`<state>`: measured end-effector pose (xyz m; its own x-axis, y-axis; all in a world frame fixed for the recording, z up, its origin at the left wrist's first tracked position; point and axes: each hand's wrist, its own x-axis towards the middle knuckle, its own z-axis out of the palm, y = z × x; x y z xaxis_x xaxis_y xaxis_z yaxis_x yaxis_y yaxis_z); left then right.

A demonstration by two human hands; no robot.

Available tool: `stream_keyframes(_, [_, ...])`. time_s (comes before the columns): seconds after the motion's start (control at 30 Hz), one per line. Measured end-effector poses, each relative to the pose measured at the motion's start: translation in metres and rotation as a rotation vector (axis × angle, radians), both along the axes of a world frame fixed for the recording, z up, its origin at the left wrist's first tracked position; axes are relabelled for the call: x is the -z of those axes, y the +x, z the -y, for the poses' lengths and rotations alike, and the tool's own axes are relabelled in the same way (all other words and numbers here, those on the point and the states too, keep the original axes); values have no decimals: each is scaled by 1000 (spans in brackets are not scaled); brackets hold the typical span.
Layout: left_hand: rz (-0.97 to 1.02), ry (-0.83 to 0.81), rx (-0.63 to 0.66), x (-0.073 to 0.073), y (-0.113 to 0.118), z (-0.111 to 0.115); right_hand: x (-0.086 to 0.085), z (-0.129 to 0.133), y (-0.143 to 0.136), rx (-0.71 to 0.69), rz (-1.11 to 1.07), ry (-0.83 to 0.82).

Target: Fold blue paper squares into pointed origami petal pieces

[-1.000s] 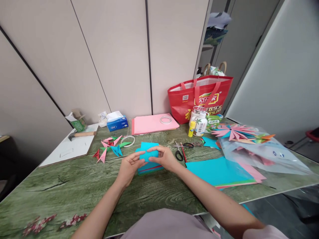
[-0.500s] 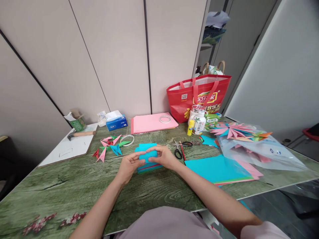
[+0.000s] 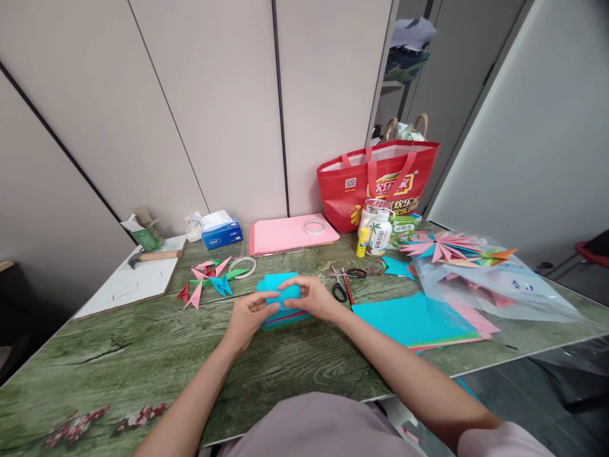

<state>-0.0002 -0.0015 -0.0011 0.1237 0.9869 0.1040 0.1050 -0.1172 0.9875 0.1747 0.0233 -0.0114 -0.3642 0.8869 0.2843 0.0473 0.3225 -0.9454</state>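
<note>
A small blue paper piece (image 3: 288, 293) is pinched between both hands, above a stack of blue, red and green paper (image 3: 280, 322) on the green wood-patterned table. My left hand (image 3: 250, 315) grips its left edge with thumb and fingertips. On its right edge my right hand (image 3: 311, 297) is closed the same way, fingertips close to those of the left. Folded paper pieces (image 3: 209, 279) in pink, red, green and blue lie beyond my left hand, beside a roll of tape (image 3: 242, 268).
Scissors (image 3: 339, 284) and a red pencil (image 3: 348, 289) lie right of my hands, near large blue sheets (image 3: 404, 317). Behind stand a glue stick (image 3: 363, 242), a white bottle (image 3: 379, 233) and a red bag (image 3: 342, 197). A hammer (image 3: 157, 256) rests on a white board at left.
The view has shifted slightly. Both hands keep their hold on the blue paper, with only slight finger movement.
</note>
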Motion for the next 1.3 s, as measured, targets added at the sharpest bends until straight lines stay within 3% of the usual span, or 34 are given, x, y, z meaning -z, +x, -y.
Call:
stream_keyframes(0.27, [-54,11,60,2,-1,-1,2,2,-6,-28,-31,33])
stream_keyframes(0.5, [228,-85,2,-1,3,1,-1,9,-10,105,-84,114])
stream_keyframes(0.67, [288,-58,-86,0,2,-2,2,5,-13,158,-174,32])
stream_keyframes(0.8, [258,-28,-108,0,2,-2,7,0,-14,76,-212,-65])
stream_keyframes(1.2, [-20,64,-144,-8,2,1,6,2,-12,147,-229,-53])
stream_keyframes(1.3, [25,63,-140,-6,1,0,4,2,-12,142,-255,-71])
